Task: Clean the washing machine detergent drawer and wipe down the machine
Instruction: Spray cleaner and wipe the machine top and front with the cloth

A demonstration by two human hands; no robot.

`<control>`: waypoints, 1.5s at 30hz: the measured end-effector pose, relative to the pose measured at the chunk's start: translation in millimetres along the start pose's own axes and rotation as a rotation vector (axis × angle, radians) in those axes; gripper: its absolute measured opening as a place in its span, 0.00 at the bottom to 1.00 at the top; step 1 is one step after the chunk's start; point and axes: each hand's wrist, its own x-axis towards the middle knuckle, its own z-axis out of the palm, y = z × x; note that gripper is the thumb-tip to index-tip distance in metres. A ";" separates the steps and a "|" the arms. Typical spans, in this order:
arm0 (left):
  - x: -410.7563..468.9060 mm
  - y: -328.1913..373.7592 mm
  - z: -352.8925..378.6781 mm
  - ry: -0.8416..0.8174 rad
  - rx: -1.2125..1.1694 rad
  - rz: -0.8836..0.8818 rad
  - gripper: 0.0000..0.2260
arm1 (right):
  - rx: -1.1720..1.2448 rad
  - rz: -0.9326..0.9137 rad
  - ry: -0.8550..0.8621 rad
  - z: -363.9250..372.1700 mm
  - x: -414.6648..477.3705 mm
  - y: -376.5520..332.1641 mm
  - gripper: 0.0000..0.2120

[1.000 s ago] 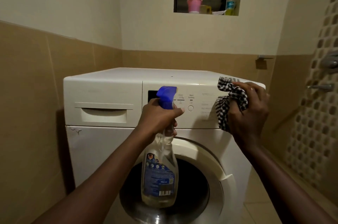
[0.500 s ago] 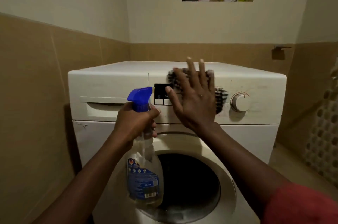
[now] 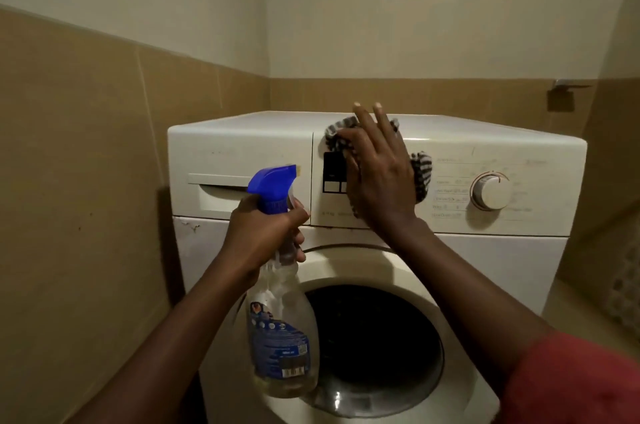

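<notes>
Pressing one checked cloth [image 3: 420, 178] flat against the control panel of the single white washing machine [image 3: 502, 261], the right grip [image 3: 377, 178] has its fingers straight. The left grip [image 3: 266, 236] curls round the neck of one blue-headed spray bottle [image 3: 282, 337], just in front of the one closed detergent drawer [image 3: 214, 198]. One dial [image 3: 491, 190] sits right of the cloth.
</notes>
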 end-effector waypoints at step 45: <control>-17.9 -8.3 13.3 -0.067 0.026 -0.041 0.06 | -0.183 -0.054 0.020 -36.9 -27.0 54.7 0.12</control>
